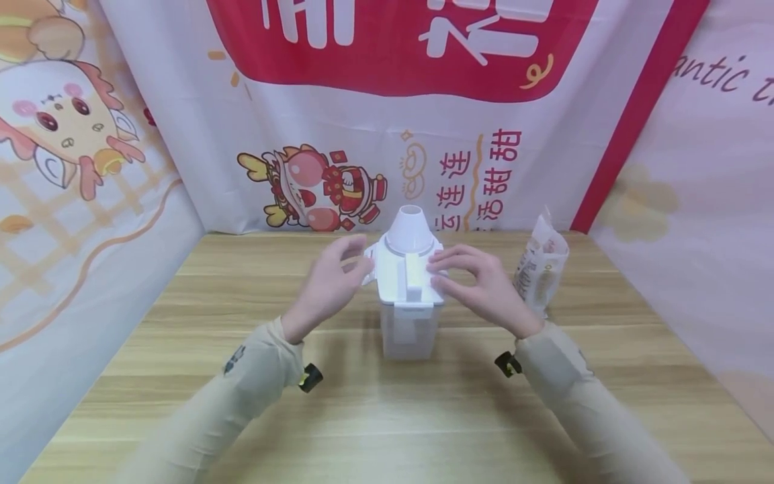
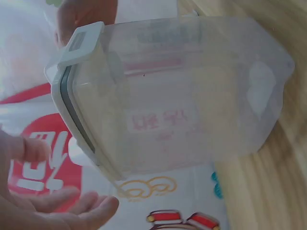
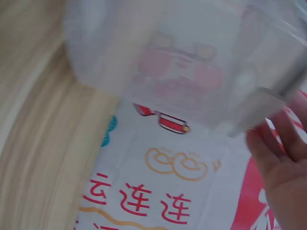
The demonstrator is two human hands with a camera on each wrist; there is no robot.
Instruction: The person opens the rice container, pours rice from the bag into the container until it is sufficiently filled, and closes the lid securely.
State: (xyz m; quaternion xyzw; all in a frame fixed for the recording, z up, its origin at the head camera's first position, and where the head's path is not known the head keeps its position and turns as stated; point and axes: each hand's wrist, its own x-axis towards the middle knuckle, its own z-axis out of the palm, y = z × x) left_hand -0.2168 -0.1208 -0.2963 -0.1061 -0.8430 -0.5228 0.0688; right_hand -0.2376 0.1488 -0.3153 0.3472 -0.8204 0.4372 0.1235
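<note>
A translucent plastic storage box (image 1: 411, 333) with a white lid (image 1: 393, 275) stands upright on the table. A white cone-shaped cup (image 1: 410, 232) sits on the back of the lid, and a raised white handle (image 1: 414, 275) runs towards the front. My left hand (image 1: 335, 275) is beside the lid's left edge; in the left wrist view its fingers (image 2: 96, 211) are loosely bent, apart from the box. On the other side, my right hand (image 1: 474, 279) reaches over the lid's right edge. The right wrist view has its fingertips right at a side latch (image 3: 259, 110).
To the right of the box, a crumpled white printed plastic bag (image 1: 541, 269) stands on the wooden table (image 1: 363, 430). A printed cloth (image 1: 211, 168) hangs behind the table, and more patterned cloth lines both sides.
</note>
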